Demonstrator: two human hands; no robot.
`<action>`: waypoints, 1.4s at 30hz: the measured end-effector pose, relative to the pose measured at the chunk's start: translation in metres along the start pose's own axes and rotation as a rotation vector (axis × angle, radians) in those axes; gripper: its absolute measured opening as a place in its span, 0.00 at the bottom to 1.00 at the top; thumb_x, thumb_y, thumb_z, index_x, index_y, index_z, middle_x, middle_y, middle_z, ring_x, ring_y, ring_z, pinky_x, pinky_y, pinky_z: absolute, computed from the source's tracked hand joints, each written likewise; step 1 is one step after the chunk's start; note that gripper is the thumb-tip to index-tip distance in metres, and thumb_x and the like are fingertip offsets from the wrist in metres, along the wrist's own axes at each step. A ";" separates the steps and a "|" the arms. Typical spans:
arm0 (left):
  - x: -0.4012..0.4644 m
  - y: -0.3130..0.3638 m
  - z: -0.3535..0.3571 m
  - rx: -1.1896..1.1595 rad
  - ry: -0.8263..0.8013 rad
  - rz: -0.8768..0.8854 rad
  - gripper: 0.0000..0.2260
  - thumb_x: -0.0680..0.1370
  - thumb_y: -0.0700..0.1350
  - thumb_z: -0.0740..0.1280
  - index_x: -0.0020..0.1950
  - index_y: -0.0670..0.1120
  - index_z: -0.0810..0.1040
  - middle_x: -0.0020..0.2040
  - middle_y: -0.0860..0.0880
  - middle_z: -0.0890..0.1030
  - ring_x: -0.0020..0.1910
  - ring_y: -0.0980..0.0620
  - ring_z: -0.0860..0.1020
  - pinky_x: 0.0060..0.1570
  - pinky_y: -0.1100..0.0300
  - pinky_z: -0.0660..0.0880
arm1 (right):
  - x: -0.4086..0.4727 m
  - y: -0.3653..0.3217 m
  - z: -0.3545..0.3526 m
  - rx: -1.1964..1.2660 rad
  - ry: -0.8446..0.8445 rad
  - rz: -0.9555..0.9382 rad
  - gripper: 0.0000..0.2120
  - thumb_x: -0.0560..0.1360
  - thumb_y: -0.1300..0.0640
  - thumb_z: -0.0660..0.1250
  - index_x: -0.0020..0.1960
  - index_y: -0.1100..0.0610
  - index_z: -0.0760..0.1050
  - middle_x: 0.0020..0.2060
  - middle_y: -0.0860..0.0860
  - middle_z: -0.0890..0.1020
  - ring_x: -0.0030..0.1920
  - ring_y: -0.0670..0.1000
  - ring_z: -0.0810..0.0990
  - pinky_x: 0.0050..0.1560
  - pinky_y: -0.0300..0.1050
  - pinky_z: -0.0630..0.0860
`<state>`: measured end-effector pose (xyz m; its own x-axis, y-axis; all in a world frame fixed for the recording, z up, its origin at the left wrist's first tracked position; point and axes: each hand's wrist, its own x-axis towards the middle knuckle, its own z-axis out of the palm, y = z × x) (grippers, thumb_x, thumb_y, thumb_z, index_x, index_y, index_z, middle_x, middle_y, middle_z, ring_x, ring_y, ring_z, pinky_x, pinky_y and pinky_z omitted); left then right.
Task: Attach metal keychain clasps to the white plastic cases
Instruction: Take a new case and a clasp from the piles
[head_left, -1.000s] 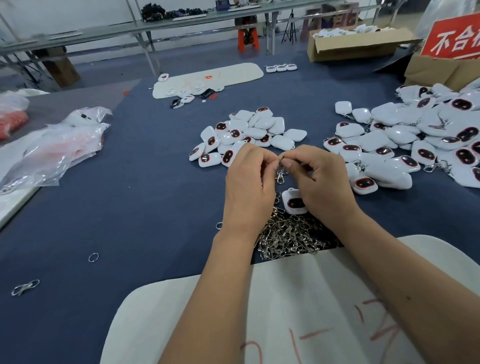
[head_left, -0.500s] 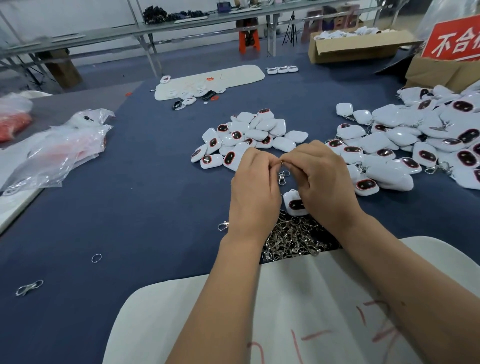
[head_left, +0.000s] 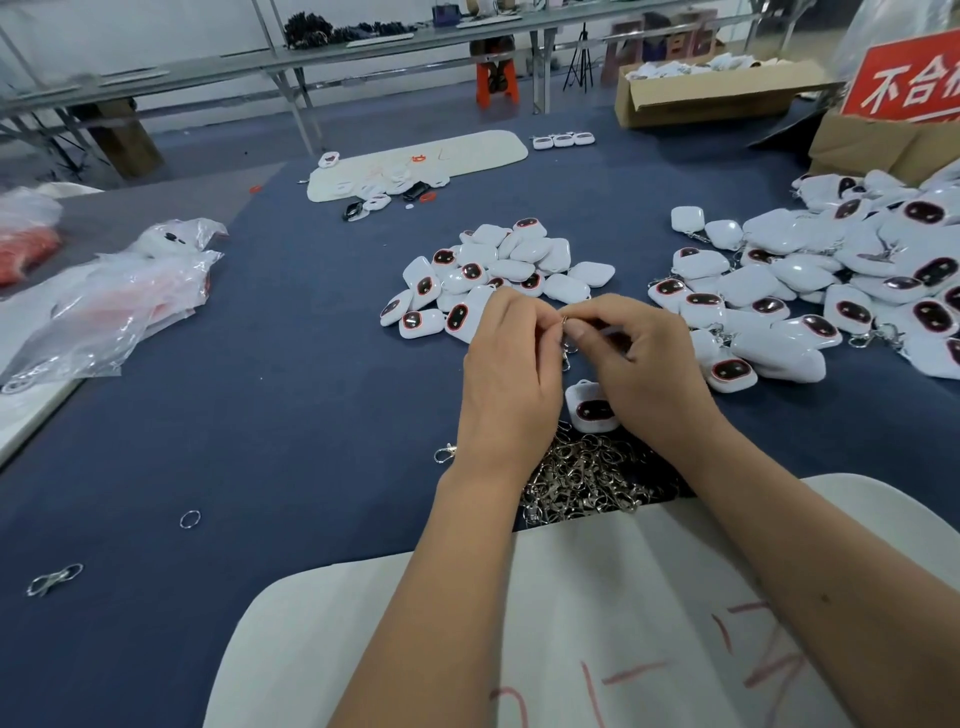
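Blue felt-covered worktable (head_left: 260, 395), workshop benches behind. I've got both hands up over the middle of it.

Step in hand, as I read it: prepping one small silver metal keychain clasp (head_left: 567, 349), likely prying its split ring open before threading. My left hand (head_left: 511, 374) and right hand (head_left: 644, 369) meet fingertip to fingertip, both pinching the ring end; the clasp body dangles between them. Exact finger placement on the ring is hidden by the knuckles, can't tell if it's open yet.

Target looks like the single white rounded plastic case with a dark red-rimmed oval window (head_left: 592, 410), lying flat on the felt just below my hands, small loop tab at its top edge, no clasp on it.

Next move calls for: keep the ring gap open, pick up the case, feed the tab loop into the gap, rotate the ring through. Fiddly: thin springy wire, glossy slippery shell.

Stock:
- tangled heap of shiny silver clasps (head_left: 587, 478) near the edge of the white foam sheet with red marker scrawl (head_left: 597, 623)
- pile of bare glossy white cases (head_left: 498, 270) ahead
- larger pile of cases with clasps fitted (head_left: 831, 280) to the right
- stray clasp (head_left: 444, 453) beside my left wrist; loose wire ring (head_left: 190, 518) well off to the left
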<state>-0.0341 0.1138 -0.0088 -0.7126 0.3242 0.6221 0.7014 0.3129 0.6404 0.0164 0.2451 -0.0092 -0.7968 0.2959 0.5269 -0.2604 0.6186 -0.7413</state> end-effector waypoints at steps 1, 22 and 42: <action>0.000 0.000 0.000 -0.009 0.008 0.003 0.05 0.82 0.36 0.65 0.47 0.41 0.76 0.46 0.49 0.75 0.44 0.56 0.72 0.42 0.61 0.70 | 0.001 0.000 -0.001 0.066 -0.034 0.033 0.08 0.81 0.63 0.68 0.51 0.54 0.86 0.43 0.43 0.86 0.44 0.45 0.82 0.46 0.43 0.78; -0.002 0.001 0.001 -0.006 0.003 -0.077 0.06 0.83 0.37 0.64 0.47 0.41 0.78 0.47 0.48 0.76 0.43 0.54 0.71 0.43 0.57 0.70 | 0.000 -0.005 -0.004 -0.286 0.090 -0.258 0.07 0.80 0.68 0.69 0.47 0.63 0.85 0.39 0.54 0.84 0.42 0.54 0.78 0.46 0.51 0.75; 0.001 0.003 0.001 -0.055 0.021 0.045 0.06 0.81 0.35 0.66 0.45 0.40 0.77 0.45 0.48 0.76 0.44 0.51 0.74 0.43 0.56 0.72 | 0.004 0.007 -0.008 0.416 -0.077 0.184 0.08 0.81 0.64 0.69 0.47 0.55 0.85 0.36 0.48 0.83 0.37 0.45 0.77 0.42 0.36 0.76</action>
<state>-0.0330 0.1157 -0.0064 -0.6806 0.3183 0.6599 0.7317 0.2482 0.6349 0.0158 0.2569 -0.0086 -0.8846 0.3085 0.3497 -0.2946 0.2116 -0.9319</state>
